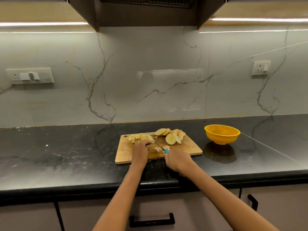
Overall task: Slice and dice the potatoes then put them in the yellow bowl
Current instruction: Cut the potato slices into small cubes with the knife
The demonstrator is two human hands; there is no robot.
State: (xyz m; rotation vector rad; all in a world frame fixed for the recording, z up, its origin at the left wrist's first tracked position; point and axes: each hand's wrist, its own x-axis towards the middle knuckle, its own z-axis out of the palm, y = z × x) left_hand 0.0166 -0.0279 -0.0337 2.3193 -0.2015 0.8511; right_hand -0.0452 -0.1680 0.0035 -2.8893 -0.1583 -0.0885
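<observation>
Right hand (pixel 177 160) grips the knife (pixel 164 149) mid cutting board (pixel 191 148); left hand (pixel 140 151) fingers curl onto potato bits, diced pile (pixel 140 137) just behind, slices (pixel 171 135) toward the yellow bowl (pixel 221 134).

Black stone counter (pixel 66 152) — wooden chopping board (pixel 188 148) and, right, yellow bowl (pixel 222 135).
</observation>
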